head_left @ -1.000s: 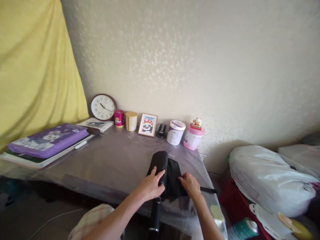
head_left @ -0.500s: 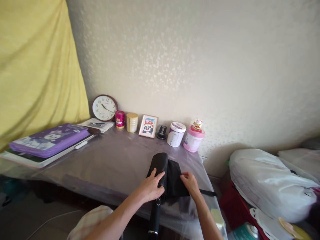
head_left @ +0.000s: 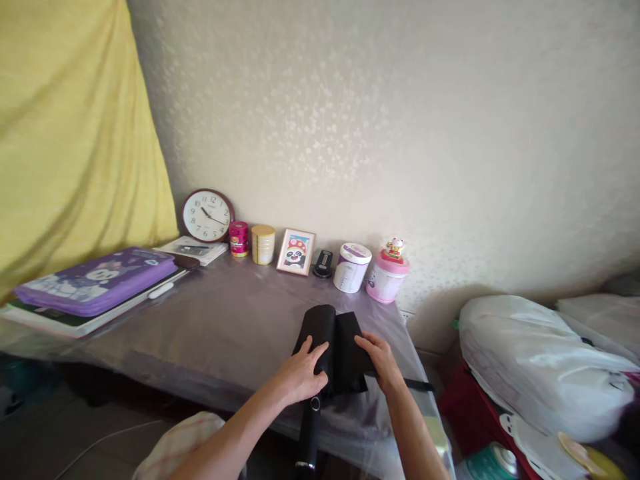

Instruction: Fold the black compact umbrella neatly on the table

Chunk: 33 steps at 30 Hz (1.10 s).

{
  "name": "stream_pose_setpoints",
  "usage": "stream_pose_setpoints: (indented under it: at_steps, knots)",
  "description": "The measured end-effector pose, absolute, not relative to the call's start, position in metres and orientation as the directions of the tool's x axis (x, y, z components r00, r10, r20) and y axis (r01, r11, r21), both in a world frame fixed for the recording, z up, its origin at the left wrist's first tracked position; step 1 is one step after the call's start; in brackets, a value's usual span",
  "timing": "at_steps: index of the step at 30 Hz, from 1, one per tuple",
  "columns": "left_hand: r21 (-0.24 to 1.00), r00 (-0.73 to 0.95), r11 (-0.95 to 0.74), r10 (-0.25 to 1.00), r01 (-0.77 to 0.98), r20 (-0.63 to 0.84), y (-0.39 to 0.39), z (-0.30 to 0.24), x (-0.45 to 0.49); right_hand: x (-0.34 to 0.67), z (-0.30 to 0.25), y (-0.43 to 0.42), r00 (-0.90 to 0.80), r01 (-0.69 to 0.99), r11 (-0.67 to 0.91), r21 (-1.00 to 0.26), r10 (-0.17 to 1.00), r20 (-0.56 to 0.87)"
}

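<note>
A folded black umbrella lies on the table near its front right corner, its handle sticking out over the front edge. My left hand rests on the rolled canopy with fingers laid over it, pressing it down. My right hand pinches the loose flap of black fabric on the umbrella's right side. A black strap trails out to the right of that hand.
Along the wall stand a round clock, a red tin, a yellow tin, a framed panda picture, a white tub and a pink tub. A purple case lies at left. White bags lie at right.
My right hand has drawn the loose fabric flap leftward and up over the umbrella. The left hand has stayed pressed on the rolled canopy.
</note>
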<state>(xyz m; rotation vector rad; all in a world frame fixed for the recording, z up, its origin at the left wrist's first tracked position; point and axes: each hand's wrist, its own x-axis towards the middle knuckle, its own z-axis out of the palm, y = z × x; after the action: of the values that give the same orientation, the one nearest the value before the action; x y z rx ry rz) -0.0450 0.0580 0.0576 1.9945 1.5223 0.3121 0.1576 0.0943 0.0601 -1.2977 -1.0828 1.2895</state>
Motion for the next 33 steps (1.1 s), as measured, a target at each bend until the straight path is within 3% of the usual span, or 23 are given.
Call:
stream_pose_setpoints:
  at_steps: [8,15,22,28,30,33]
  knots:
    - [0.556,0.296,-0.167,0.944,0.814,-0.148,0.059,0.056,-0.044,0.108,0.072,0.106,-0.058,-0.055,-0.059,-0.997,0.997,-0.056]
    - [0.601,0.328,-0.199,0.938,0.774,-0.111,0.061,0.063,-0.048,0.081,0.05,0.119,-0.025,0.169,0.006,-0.986,1.0,0.002]
    - [0.662,0.381,-0.233,0.921,0.712,-0.085,0.076,0.071,-0.076,0.077,0.042,0.114,-0.16,0.378,0.157,-0.913,0.982,0.102]
    - [0.616,0.178,-0.153,0.984,0.772,0.022,0.094,0.075,-0.086,0.071,0.049,0.083,-0.269,0.526,0.333,-0.783,0.938,0.218]
    - [0.594,0.165,-0.192,0.981,0.781,0.099,0.096,0.078,-0.076,0.068,0.049,0.07,-0.334,0.615,0.427,-0.663,0.903,0.271]
    - [0.566,0.288,-0.337,0.941,0.752,0.178,0.096,0.077,-0.052,0.062,0.043,0.053,-0.405,0.754,0.505,-0.42,0.861,0.309]
